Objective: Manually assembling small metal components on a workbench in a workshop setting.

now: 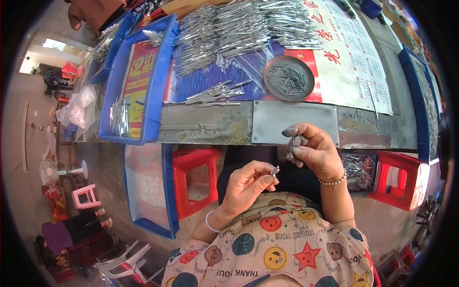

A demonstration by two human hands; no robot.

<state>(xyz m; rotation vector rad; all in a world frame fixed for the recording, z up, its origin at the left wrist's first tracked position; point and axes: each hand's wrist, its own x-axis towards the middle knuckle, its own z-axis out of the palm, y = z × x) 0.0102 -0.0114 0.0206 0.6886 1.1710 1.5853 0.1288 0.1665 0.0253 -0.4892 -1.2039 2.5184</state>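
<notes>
My left hand (248, 184) is in front of the bench edge, thumb and forefinger pinched on a small shiny metal piece (275, 171), its tip poking out. To its right and a little higher, my right hand (313, 150) is closed with thumb against curled fingers near a flat metal plate (294, 122) on the bench edge. Its fingertips are darkened; whatever they hold is hidden or too small to name. Beyond it stands a round brown dish (269, 89) of thin grey metal pins (288, 79). Left of the dish lie loose slim metal rods (215, 93).
Heaps of slim metal rods (244, 28) cover the bench's far side. A blue tray (160, 95) stands at left, another blue tray (413, 71) at right. Below the bench are a red stool (179, 182), a second red stool (394, 184) and a low blue tray (167, 191). A person (57, 237) appears lower left.
</notes>
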